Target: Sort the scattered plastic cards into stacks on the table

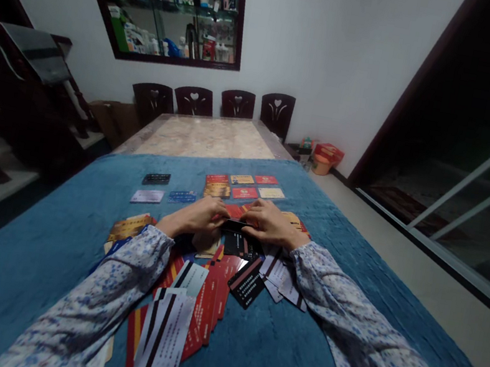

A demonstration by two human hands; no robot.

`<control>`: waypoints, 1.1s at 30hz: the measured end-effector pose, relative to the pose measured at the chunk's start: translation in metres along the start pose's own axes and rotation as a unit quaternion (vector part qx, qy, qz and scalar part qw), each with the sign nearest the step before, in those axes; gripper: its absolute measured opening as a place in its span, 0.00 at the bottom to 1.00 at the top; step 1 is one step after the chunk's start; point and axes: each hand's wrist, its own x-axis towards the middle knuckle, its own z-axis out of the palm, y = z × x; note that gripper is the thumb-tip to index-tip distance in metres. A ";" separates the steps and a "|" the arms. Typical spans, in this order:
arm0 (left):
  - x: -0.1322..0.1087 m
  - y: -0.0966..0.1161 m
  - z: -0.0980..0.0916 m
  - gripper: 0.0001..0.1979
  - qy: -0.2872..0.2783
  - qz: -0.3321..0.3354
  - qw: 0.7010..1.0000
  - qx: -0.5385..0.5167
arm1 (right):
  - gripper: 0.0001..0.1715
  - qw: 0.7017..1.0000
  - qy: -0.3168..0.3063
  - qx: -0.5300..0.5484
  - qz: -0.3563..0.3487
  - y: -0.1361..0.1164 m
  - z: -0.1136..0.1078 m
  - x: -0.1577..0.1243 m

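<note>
My left hand (pixel 194 216) and my right hand (pixel 272 224) meet over the blue cloth (pixel 48 250), fingers curled and pinching a dark card (pixel 234 226) between them. Under and in front of my hands lies a loose heap of cards (pixel 208 284), red, white and black, many showing magnetic stripes. Beyond my hands several cards lie in rows: red and yellow ones (pixel 244 185) to the right, a black card (pixel 156 178), a white card (pixel 147 196) and a blue card (pixel 182 197) to the left.
The cloth covers the near end of a long marble table (pixel 206 135). Several dark chairs (pixel 214 102) stand at its far end under a glass wall cabinet (pixel 173 0). A glass sliding door (pixel 485 188) is on the right; red containers (pixel 325 156) sit on the floor.
</note>
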 end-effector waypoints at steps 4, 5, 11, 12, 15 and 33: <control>-0.001 0.001 -0.002 0.12 0.019 0.006 1.000 0.023 | 0.14 0.999 0.010 -0.021 0.034 0.002 0.002 0.001; -0.001 0.000 -0.002 0.13 0.027 0.004 0.999 0.030 | 0.13 0.999 0.014 -0.027 0.044 0.003 0.003 0.001; 0.001 -0.005 0.004 0.13 0.072 -0.013 0.997 0.029 | 0.11 0.996 0.029 -0.039 0.079 0.004 0.005 0.002; 0.001 -0.005 0.005 0.14 0.074 -0.013 0.997 0.023 | 0.11 0.995 0.029 -0.039 0.086 0.004 0.005 0.002; 0.001 -0.006 0.007 0.13 0.087 -0.016 0.996 0.005 | 0.11 0.994 0.028 -0.035 0.104 0.005 0.008 0.003; 0.001 -0.011 0.015 0.11 0.172 -0.074 0.982 -0.029 | 0.07 0.979 0.169 0.056 0.095 0.020 0.019 0.006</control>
